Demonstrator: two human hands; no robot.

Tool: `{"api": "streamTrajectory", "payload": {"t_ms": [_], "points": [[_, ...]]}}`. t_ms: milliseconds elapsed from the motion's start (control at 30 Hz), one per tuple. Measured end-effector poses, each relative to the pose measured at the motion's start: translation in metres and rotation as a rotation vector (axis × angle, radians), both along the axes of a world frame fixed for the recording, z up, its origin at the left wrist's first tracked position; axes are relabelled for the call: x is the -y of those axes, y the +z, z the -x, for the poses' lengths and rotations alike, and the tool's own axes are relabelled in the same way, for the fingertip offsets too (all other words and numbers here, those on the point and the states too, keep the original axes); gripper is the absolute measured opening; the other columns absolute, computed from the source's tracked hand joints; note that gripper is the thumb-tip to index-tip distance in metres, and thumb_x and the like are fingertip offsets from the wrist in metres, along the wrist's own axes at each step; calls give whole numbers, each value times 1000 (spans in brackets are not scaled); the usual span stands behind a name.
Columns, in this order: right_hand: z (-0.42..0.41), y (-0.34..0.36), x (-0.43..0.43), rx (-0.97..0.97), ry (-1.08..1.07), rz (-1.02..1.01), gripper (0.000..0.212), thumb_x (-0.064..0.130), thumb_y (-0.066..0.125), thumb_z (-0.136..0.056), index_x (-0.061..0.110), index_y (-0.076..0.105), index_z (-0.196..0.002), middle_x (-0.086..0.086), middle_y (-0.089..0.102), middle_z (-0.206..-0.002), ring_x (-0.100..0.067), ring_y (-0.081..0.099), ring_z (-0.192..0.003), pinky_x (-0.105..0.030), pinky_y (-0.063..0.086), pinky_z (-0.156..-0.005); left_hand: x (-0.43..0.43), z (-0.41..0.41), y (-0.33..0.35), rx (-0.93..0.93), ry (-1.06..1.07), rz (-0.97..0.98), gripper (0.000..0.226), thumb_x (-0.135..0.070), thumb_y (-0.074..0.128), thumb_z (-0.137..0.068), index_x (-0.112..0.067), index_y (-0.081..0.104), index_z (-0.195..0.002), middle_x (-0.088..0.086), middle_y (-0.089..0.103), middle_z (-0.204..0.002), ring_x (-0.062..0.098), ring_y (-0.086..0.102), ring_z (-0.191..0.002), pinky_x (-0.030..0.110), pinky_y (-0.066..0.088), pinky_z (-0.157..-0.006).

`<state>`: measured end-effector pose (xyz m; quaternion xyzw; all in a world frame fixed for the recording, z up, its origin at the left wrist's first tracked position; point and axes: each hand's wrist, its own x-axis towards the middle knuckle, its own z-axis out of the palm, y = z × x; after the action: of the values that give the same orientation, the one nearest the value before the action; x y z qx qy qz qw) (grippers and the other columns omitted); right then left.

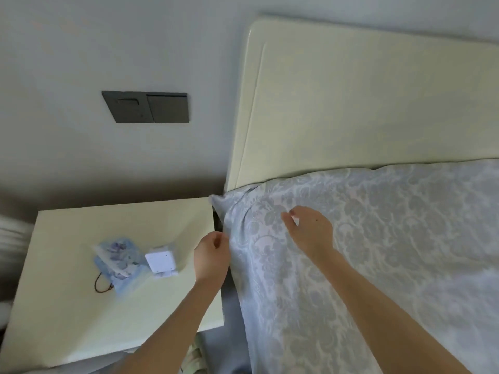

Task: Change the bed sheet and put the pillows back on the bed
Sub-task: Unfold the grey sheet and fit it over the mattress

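We have the sheet point(378, 252) spread up to the headboard point(351, 103), lying under our right hand point(310, 230), whose fingers are relaxed and grip nothing. Our left hand point(212, 255) curls at the sheet's edge; we cannot tell if it pinches cloth. Tucking and pillows seem left.

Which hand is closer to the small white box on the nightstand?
Left. The left hand is beside the white box, at the edge of the nightstand; the right hand is farther off, over the patterned sheet.
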<state>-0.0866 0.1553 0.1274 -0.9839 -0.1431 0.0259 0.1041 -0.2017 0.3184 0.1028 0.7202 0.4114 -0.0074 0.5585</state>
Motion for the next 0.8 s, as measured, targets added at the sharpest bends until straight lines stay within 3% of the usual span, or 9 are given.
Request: {"api": "streamTrajectory", "payload": {"t_ms": [100,233,300,400,500,567,700,733,800], "points": [[-51,-31,-21,44,44,74,39,43,45,-97,15,68,-111,1,68,-108,-20,61,-101,-29,46,-76,-4,-40,-35,-16,8,86,28,-19,46,-93,2,61,-82,11,52,-72,16,41,-62,26,32,-55],[-113,-89,-51,151,198,60,28,17,51,-90,9,65,-67,-4,61,-64,-24,55,-62,-28,42,-49,-7,-83,-85,-62,40,156,28,-22,45,-96,-8,63,-79,-1,51,-58,12,41,-56,23,31,-52],[-137,-120,-62,154,296,49,22,5,56,-80,9,58,-58,-3,54,-54,-22,49,-51,-28,41,-41,-9,-99,-106,-67,106,198,30,-20,45,-96,-2,62,-79,-5,50,-56,12,41,-56,23,33,-54],[-164,-164,-65,81,384,23,22,14,49,-84,8,66,-72,-4,62,-64,-26,57,-60,-28,43,-44,-10,-119,-126,21,251,287,26,-17,46,-95,-2,64,-83,7,62,-76,16,55,-72,27,46,-72],[-168,-192,-58,-36,316,12,18,20,58,-88,10,71,-96,-6,67,-88,-31,62,-79,-31,43,-59,-10,-134,-139,84,322,296,22,-15,46,-95,-16,64,-82,1,65,-84,14,61,-82,27,51,-81],[-164,-202,-55,-81,267,97,24,24,55,-91,13,68,-109,-8,64,-101,-32,62,-84,-31,37,-60,-11,-142,-146,97,331,308,24,-14,46,-95,-18,64,-80,1,67,-88,15,62,-86,28,52,-84],[-145,-191,-45,26,319,54,30,22,42,-79,11,70,-76,-8,54,-70,-30,54,-51,-25,25,-47,-11,-151,-156,86,264,272,18,-16,48,-95,-22,63,-88,-6,65,-85,8,61,-85,28,51,-84],[-138,-183,-40,95,323,31,29,21,42,-76,12,69,-72,-6,53,-67,-27,52,-48,-24,24,-46,-10,-152,-157,86,219,234,15,-15,50,-94,-24,62,-96,-8,63,-81,7,59,-79,25,51,-79],[-123,-165,-30,207,358,3,22,15,46,-74,13,68,-72,-4,54,-68,-24,50,-54,-24,28,-45,-10,-153,-157,72,42,52,31,-11,56,-89,-26,58,-116,-9,55,-73,7,51,-69,16,44,-69]]}}
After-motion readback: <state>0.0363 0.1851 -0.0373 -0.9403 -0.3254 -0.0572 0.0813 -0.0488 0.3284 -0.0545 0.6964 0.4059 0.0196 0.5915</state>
